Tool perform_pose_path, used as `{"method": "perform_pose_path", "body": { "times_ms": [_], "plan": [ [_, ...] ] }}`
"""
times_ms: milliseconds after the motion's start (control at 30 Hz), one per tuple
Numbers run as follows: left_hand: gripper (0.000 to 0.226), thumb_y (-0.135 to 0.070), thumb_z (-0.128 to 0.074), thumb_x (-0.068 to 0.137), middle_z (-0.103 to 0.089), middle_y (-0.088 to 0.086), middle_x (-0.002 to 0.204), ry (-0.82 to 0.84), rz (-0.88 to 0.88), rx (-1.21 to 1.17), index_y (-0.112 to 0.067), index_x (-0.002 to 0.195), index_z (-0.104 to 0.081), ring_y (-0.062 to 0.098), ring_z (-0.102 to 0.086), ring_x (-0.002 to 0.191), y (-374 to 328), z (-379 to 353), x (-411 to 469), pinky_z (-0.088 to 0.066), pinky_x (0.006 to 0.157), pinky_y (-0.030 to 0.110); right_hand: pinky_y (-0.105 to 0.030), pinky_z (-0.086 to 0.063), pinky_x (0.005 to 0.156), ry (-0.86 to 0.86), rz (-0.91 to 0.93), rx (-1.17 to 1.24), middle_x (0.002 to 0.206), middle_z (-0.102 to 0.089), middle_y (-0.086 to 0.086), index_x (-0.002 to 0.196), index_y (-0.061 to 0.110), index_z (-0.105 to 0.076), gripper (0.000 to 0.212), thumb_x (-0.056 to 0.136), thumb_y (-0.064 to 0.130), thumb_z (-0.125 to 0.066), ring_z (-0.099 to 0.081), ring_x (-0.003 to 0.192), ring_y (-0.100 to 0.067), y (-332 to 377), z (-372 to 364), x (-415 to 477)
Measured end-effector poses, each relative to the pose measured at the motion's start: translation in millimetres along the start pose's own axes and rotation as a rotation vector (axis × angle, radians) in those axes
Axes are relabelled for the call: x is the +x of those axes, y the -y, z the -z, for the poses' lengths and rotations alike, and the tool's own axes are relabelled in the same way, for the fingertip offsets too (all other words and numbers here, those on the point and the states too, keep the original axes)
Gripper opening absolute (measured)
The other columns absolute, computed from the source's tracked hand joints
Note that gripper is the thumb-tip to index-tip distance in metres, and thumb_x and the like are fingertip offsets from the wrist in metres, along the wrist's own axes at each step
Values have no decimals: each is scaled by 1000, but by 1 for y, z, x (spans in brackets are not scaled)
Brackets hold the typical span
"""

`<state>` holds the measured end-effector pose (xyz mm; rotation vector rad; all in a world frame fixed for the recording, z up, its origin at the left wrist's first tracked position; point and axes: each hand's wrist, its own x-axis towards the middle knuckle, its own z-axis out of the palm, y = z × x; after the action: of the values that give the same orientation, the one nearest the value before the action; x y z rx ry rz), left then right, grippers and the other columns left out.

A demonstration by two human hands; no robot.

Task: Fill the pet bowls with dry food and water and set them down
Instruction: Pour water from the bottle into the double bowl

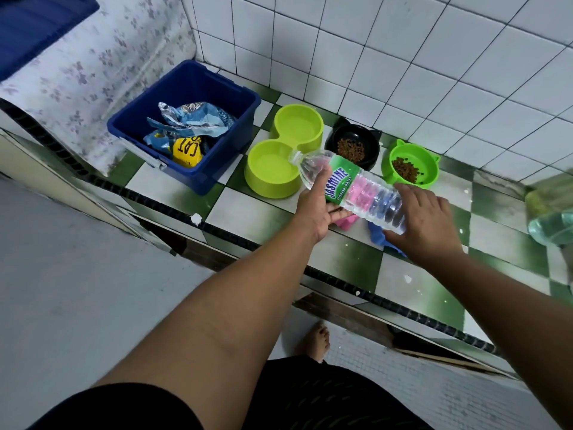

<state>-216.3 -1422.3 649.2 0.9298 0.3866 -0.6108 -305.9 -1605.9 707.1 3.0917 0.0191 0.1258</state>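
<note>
A clear water bottle (356,189) with a green label lies tilted, its open mouth over the near cup of a lime double bowl (273,184). Both cups hold water. My left hand (316,206) grips the bottle near its neck from below. My right hand (428,221) holds the bottle's base. A black bowl (373,150) and a green bowl with ears (429,176) stand to the right, each with brown dry food inside.
A blue bin (198,97) with crumpled cat food bags (186,131) sits left of the bowls on the green and white tiled ledge (257,212). Pink and blue items (376,234) lie under the bottle. A blurred clear container (552,221) is at the right edge.
</note>
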Motion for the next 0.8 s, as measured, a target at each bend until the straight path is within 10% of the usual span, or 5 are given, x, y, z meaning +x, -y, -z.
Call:
{"method": "perform_pose_path", "body": {
  "times_ms": [800],
  "plan": [
    [55,-56,-64,94,-68,20,128,2,15,-5,-13,128,-57,38,-66,117,4,3,2,-51,100,63,-43,-32,101,12,2,11,140,-51,-14,146,10,-39,88,73,38,-79,-46,126,-31,3,4,-6]
  ]
}}
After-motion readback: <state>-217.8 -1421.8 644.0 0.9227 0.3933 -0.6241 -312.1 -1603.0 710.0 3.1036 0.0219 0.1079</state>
